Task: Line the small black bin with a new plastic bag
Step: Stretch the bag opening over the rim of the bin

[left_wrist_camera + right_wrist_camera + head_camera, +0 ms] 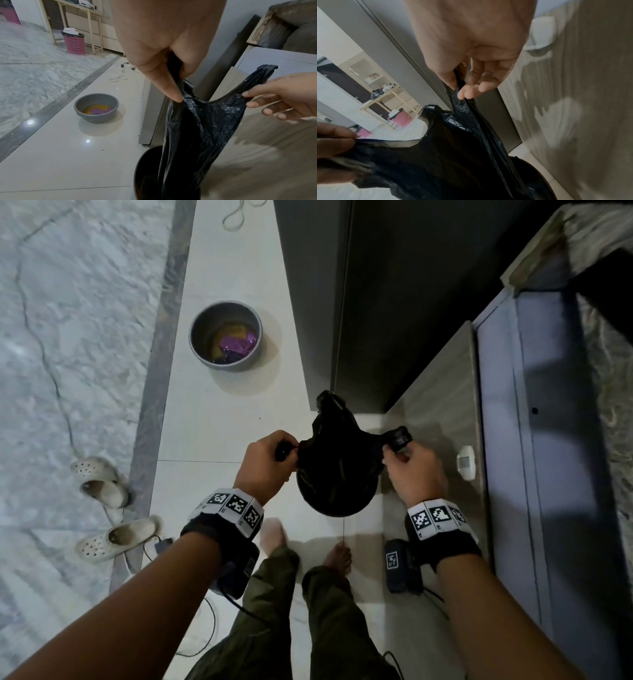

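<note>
Black bag (202, 121) between both hands, above bin (145, 175)

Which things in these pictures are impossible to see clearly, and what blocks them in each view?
- Inside of the small black bin: in the head view, covered by the hanging black plastic bag; cut off by the bottom edge in both wrist views.
- Left hand fingertips: head view, curled under the hand.
- White wall device: right wrist view, blurred.
</note>
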`<state>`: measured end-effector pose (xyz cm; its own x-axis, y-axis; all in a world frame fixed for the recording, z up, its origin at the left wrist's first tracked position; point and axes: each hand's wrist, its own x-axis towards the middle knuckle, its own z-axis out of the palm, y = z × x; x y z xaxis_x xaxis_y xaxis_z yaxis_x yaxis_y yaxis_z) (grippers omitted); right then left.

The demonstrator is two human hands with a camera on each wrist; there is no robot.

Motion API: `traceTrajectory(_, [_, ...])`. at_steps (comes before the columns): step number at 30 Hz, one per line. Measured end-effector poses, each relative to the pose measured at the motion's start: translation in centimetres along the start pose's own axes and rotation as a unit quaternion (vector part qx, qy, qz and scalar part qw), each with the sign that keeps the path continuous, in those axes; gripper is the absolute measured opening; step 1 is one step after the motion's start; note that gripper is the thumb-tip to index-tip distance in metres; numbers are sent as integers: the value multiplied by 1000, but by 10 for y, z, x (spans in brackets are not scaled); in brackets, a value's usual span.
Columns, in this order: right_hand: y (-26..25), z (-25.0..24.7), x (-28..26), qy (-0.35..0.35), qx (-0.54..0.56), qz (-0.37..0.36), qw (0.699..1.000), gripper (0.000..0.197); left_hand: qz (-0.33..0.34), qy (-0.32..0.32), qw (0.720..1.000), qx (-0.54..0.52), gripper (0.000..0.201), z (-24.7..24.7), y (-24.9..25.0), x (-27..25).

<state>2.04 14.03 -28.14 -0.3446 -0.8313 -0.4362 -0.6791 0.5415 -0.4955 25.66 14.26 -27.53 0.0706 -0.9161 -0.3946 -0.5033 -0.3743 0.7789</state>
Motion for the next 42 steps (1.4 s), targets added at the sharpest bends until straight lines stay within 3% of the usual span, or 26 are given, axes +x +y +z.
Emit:
traceTrajectory(5, [2, 21, 13, 14, 1, -32, 999, 33, -1, 18, 1000, 18, 7, 13, -27, 16])
traceTrajectory(10, [40, 70, 48, -26, 35, -1, 999, 34, -27, -6, 997, 69, 9, 40, -64, 38])
traceTrajectory(13, [58, 92, 69, -52, 47, 15, 997, 23, -38, -20, 995, 89, 9, 57, -86, 53])
traceTrajectory(17, [85, 117, 92, -44, 88, 13, 995, 21, -31, -21, 994, 100, 16, 74, -114, 71])
traceTrajectory(22, [129, 141, 112, -40, 110, 109, 987, 22, -69, -5, 990, 120, 18, 85, -152, 87])
traceTrajectory(24, [136, 143, 113, -22, 129, 141, 981, 35, -89, 10, 989, 119, 19, 85, -166, 89])
traceTrajectory(27, [134, 147, 96, 19, 171, 176, 969, 75, -98, 32, 989, 107, 22, 84, -180, 90])
traceTrajectory(28, [129, 148, 87, 27, 180, 172, 968, 76, -98, 39, 989, 106, 21, 83, -183, 90])
traceTrajectory(30, [121, 156, 72, 19, 177, 132, 975, 57, -97, 50, 988, 105, 17, 82, -186, 87])
traceTrajectory(34, [102, 173, 77, -49, -2, -82, 995, 24, -79, 62, 991, 93, 9, 82, -188, 83])
traceTrajectory(37, [105, 189, 115, -82, -117, -164, 976, 31, -58, 74, 992, 85, 7, 83, -189, 81])
traceTrajectory(42, [122, 204, 165, -83, -305, -153, 936, 46, -47, 79, 994, 57, 5, 86, -192, 77])
